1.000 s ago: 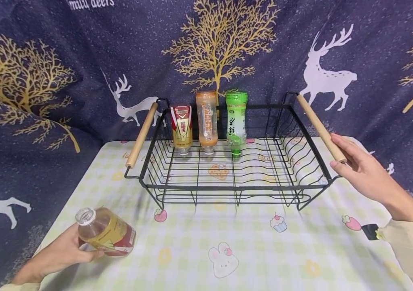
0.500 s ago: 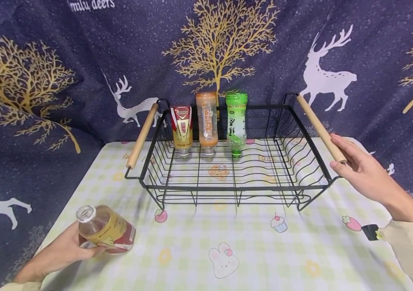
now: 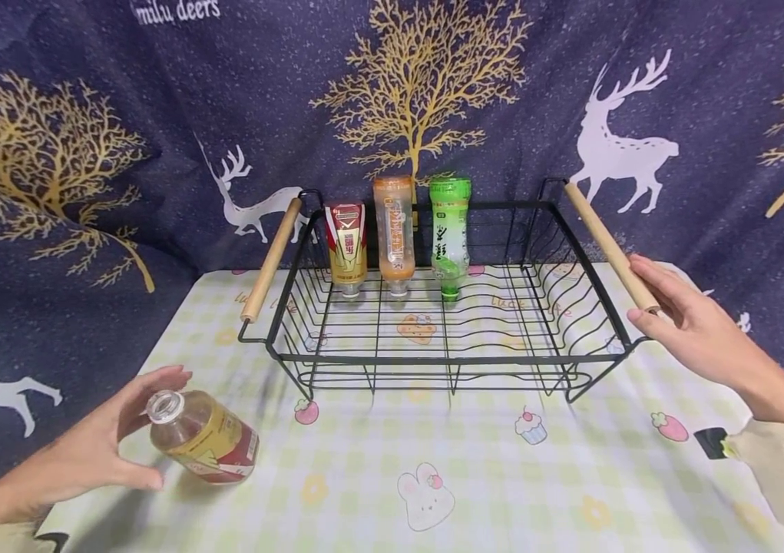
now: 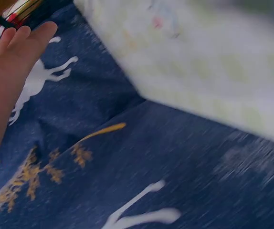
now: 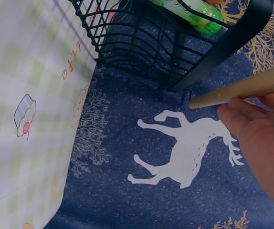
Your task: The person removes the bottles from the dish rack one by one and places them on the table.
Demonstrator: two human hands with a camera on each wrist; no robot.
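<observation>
A clear plastic bottle (image 3: 206,439) with a gold and red label stands on the table at the left, its open mouth toward the upper left. My left hand (image 3: 97,442) is just left of it, thumb and fingers spread apart; in the left wrist view some of its fingers (image 4: 25,43) show, but no bottle is visible. A black wire rack (image 3: 447,358) has a wooden handle (image 3: 613,246) on its right side. My right hand (image 3: 696,330) rests against that handle's near end, fingers fairly straight; its fingertips (image 5: 232,112) touch the wood in the right wrist view.
Inside the rack, neck down along its back side, are a gold and red bottle (image 3: 346,246), an orange-labelled bottle (image 3: 395,234) and a green bottle (image 3: 450,234). Another wooden handle (image 3: 271,261) is on the rack's left. A dark blue cloth (image 3: 260,92) hangs behind the checked table (image 3: 488,476).
My left hand has let go of the bottle and drawn back to the left, its fingers spreading. The bottle stays where it was. My right hand has kept its place on the handle.
</observation>
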